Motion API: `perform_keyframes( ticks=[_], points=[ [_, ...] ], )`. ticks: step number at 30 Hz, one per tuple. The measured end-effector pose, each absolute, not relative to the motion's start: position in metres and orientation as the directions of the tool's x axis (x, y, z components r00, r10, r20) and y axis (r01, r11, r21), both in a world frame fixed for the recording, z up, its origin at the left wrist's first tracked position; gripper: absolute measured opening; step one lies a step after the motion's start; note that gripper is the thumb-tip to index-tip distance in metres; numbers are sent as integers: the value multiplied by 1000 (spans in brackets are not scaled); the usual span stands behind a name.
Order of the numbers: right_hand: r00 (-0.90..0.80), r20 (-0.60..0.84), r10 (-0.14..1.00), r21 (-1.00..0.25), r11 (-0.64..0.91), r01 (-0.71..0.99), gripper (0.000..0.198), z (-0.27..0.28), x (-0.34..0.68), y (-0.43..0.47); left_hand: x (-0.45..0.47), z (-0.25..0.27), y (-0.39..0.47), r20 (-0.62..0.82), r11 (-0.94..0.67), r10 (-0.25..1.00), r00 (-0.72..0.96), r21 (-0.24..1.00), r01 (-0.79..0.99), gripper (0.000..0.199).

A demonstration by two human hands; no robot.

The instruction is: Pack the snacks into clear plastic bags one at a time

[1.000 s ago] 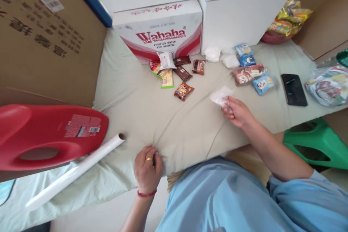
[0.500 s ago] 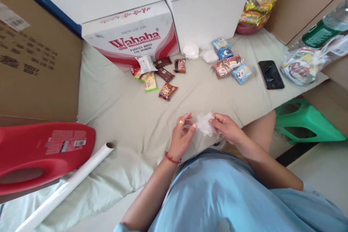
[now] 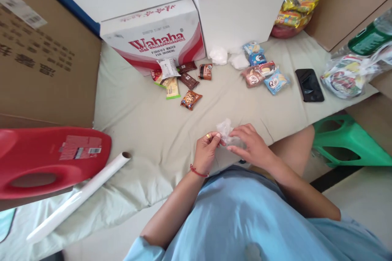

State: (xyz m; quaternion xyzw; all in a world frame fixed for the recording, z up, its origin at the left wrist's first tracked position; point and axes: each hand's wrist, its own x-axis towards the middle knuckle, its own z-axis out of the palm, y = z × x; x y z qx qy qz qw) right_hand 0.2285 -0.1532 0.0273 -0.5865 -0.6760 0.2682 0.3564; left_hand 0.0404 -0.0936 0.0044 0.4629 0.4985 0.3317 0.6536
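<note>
Pinching one plastic bag (image 3: 225, 128)

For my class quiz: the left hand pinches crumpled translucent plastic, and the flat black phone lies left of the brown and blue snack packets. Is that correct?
Not left: in the head view, the flat black phone lies right of the snack packets; the left hand does pinch the translucent plastic.

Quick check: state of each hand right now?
Left hand: closed, pinching the crumpled clear plastic.
Right hand: open, thumb and fingers apart beside it; contact unclear.
</note>
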Motion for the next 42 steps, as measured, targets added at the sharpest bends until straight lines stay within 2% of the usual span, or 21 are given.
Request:
perform_keyframes(
  ticks=[3,6,9,11,14,17,19,21,24,26,29,33,36,37,39,42],
  points=[
    [-75,83,994,-850,110,515,20,26,225,-147,37,5,-94,-325,337,915,237,942,-7,38],
    [81,-68,994,-958,-88,274,23,22,228,-145,26,1,-92,-340,347,929,146,937,-26,38],
    [206,-234,950,-970,-244,22,30,17,234,-147,9,-5,-87,-352,354,934,69,935,-21,39],
    [232,-314,921,-950,-306,-69,35,15,237,-148,-4,-7,-84,-368,370,927,67,929,-21,39],
    [236,-361,902,-933,-352,-81,37,12,237,-149,-21,-7,-78,-420,420,897,138,907,27,39],
    [250,-357,900,-933,-357,-47,35,10,234,-149,-29,-3,-78,-393,379,917,72,912,157,42],
    [241,-357,902,-932,-361,-29,34,9,230,-148,-28,1,-79,-285,270,959,10,920,283,43],
    [217,-365,906,-929,-368,-26,35,9,226,-148,-22,3,-80,-131,102,991,37,894,437,42],
    [171,-393,903,-919,-385,-82,40,11,224,-148,-10,0,-75,49,-150,984,170,745,650,36],
    [152,-415,897,-907,-396,-141,43,13,225,-148,-5,-5,-69,75,-221,971,228,653,725,22],
    [159,-428,890,-895,-393,-211,44,14,232,-150,-7,-14,-61,34,-200,970,241,673,712,8],
    [194,-429,882,-893,-382,-239,44,11,239,-153,-13,-18,-58,-33,-92,981,192,788,608,17],
    [182,-438,880,-889,-394,-232,45,8,237,-154,-6,-16,-58,54,-172,979,197,741,649,33],
    [176,-439,881,-888,-397,-231,45,8,236,-154,-3,-16,-58,81,-214,971,224,707,674,33],
    [176,-437,882,-888,-392,-240,44,9,234,-154,4,-16,-55,99,-270,956,277,669,693,18],
    [205,-440,874,-880,-374,-293,44,13,237,-153,3,-14,-49,77,-236,956,283,774,588,17]
  ],
)
